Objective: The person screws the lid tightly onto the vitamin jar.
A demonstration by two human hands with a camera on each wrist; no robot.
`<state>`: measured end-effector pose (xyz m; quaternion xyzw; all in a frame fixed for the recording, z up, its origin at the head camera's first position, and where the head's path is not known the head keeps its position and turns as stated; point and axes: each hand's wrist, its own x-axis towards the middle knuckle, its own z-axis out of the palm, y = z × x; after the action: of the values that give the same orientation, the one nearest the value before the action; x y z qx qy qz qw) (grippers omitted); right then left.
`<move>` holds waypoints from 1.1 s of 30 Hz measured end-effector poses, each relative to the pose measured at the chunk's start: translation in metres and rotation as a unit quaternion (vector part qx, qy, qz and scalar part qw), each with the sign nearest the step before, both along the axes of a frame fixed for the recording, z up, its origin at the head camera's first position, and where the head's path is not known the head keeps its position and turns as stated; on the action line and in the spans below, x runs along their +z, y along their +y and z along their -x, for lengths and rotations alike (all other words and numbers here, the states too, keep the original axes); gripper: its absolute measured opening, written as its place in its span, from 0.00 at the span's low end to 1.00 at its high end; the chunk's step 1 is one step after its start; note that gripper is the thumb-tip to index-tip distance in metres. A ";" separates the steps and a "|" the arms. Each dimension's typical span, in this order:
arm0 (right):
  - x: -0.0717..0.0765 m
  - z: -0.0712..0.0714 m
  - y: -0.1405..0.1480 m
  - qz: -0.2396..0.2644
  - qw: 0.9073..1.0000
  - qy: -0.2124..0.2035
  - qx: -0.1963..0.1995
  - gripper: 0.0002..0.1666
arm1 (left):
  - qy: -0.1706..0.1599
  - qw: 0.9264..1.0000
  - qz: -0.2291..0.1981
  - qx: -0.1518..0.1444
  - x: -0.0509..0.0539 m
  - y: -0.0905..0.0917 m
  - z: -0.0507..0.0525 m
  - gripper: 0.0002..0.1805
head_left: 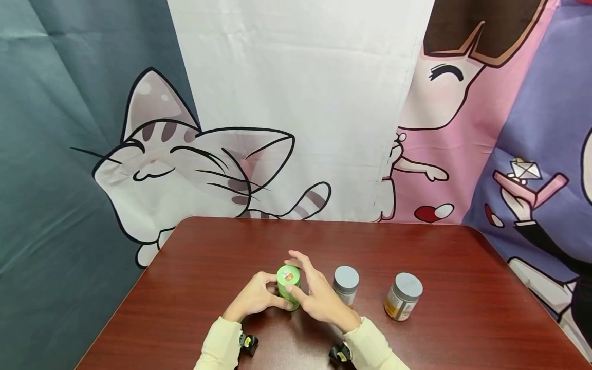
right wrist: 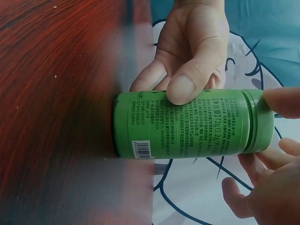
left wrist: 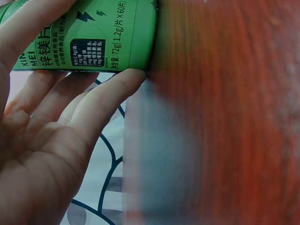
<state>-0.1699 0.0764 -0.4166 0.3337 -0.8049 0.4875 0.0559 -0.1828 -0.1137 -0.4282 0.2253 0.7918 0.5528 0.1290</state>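
A green supplement bottle (head_left: 288,293) with Chinese print stands upright on the table in front of me. My left hand (head_left: 254,299) grips its body, thumb on the near side and fingers round the back. In the right wrist view the left thumb (right wrist: 182,88) presses on the label of the bottle (right wrist: 187,126). My right hand (head_left: 322,299) is at the green lid (head_left: 289,274); the right wrist view has its thumb on one side of the lid (right wrist: 263,129) and fingers on the other. The lid sits on the bottle, with a narrow groove below it.
Two grey-lidded jars stand to the right: one jar (head_left: 346,280) close behind my right hand, partly hidden by it, and another jar (head_left: 403,296) farther right. The reddish-brown table (head_left: 208,257) reaches back to a cartoon-printed cloth (head_left: 300,92).
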 end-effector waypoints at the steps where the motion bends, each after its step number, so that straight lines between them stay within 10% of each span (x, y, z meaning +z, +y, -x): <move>1: 0.000 0.000 0.000 0.000 1.000 0.001 -0.003 0.39 | 0.000 1.000 0.001 0.001 0.000 0.000 0.000 0.16; 16: -0.004 -0.004 -0.009 -0.023 0.994 0.037 -0.098 0.35 | 0.025 0.999 0.027 0.010 0.004 -0.002 -0.001 0.15; 33: -0.003 -0.001 -0.002 0.007 1.000 0.008 -0.013 0.33 | 0.013 1.000 0.019 0.002 0.000 0.000 0.001 0.16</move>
<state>-0.1690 0.0741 -0.4196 0.3265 -0.8052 0.4898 0.0716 -0.1842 -0.1138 -0.4279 0.2284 0.8042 0.5350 0.1216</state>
